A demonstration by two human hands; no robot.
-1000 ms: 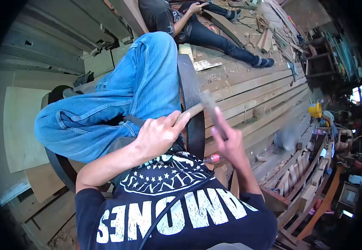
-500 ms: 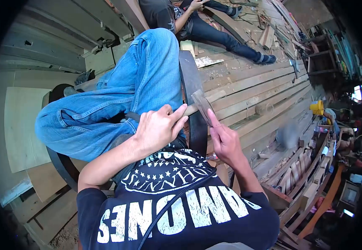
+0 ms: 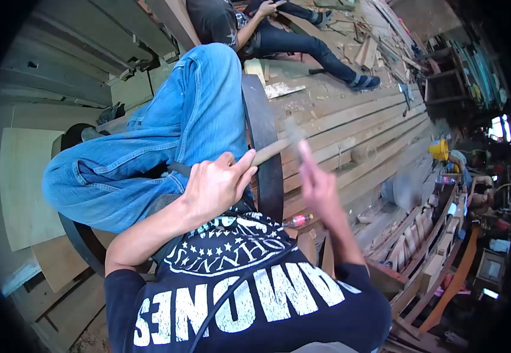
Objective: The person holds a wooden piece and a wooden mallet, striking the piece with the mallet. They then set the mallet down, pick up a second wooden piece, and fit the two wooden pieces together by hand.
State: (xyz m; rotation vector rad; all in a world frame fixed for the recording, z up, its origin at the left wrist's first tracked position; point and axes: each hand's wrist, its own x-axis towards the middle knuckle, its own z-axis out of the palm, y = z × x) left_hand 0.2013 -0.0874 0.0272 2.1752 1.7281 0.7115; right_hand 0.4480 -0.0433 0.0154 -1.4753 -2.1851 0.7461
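My left hand [image 3: 215, 187] grips a light wooden stick [image 3: 269, 152] whose far end rests against a dark curved band [image 3: 262, 132] standing upright beside my knee in blue jeans [image 3: 173, 132]. My right hand [image 3: 317, 183] is blurred by motion just right of the band. It holds a flat, greyish tool [image 3: 294, 136], blurred too, close to the stick's far end. Whether tool and stick touch cannot be told.
Long wooden planks [image 3: 361, 120] run across the floor on the right. Another person [image 3: 267, 29] sits on them at the top. A plywood sheet [image 3: 23, 182] lies left, a yellow container [image 3: 441, 150] and wooden frames [image 3: 429, 247] right, a plastic bottle [image 3: 297, 221] near my chest.
My right hand has swung the flat tool: it was against the stick half a second ago and is now blurred and slightly further right. My left hand keeps its hold on the stick.
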